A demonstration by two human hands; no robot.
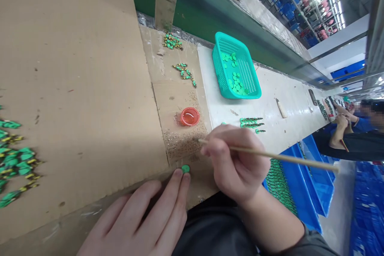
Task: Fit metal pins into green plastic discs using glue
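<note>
Small green disc [185, 168] lies at the tips of two fingers of the left hand [144, 216], touching them, at the near edge of the bench; that hand is palm down with its fingers extended and close together; its thumb is out of sight, so whether the disc is pinched or merely pressed cannot be told; the right hand [240, 164], just beyond the disc to its right, is closed around a thin wooden stick [288, 160]; the stick's tip is over a speckled patch of cardboard [183, 142], contact unclear; a red cup [190, 117] containing liquid stands near that tip, farther from the person than the disc; a turquoise basket [222, 76] holding more green discs [237, 84] stands well beyond both hands.
</note>
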